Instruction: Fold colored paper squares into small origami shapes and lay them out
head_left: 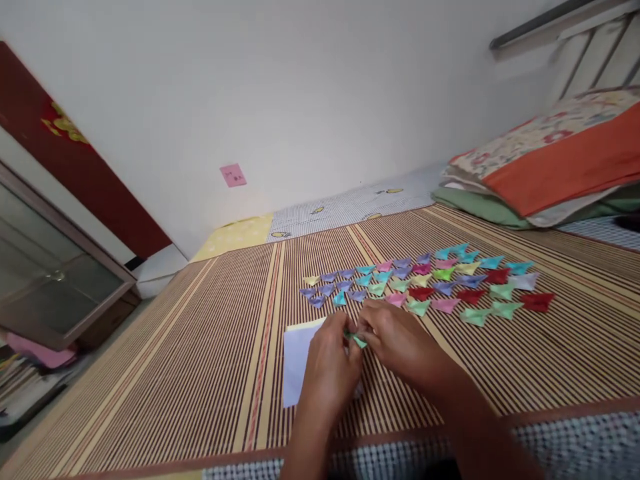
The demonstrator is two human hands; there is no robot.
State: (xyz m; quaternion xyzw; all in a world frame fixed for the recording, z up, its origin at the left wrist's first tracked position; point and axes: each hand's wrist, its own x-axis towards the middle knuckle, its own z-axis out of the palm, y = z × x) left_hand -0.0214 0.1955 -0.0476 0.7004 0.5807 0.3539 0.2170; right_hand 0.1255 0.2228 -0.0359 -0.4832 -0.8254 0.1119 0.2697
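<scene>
Between my two hands is a small folded green paper (359, 341), mostly covered by the fingers. My left hand (331, 357) pinches it from the left, above a stack of pale lilac sheets (295, 367) with a yellow edge showing at the top. From the right, my right hand (395, 333) grips the same paper with bent fingers. Just beyond the hands, several folded paper boats in blue, pink, green, yellow and red stand in rows, among them a red boat (538, 302) at the right end and a light green boat (475, 316).
A striped mat (200, 347) lies under everything. Folded bedding (560, 160) is piled at the back right. Behind the mat rises a white wall with a pink note (233, 175). A glass-fronted cabinet (60, 267) stands at the left.
</scene>
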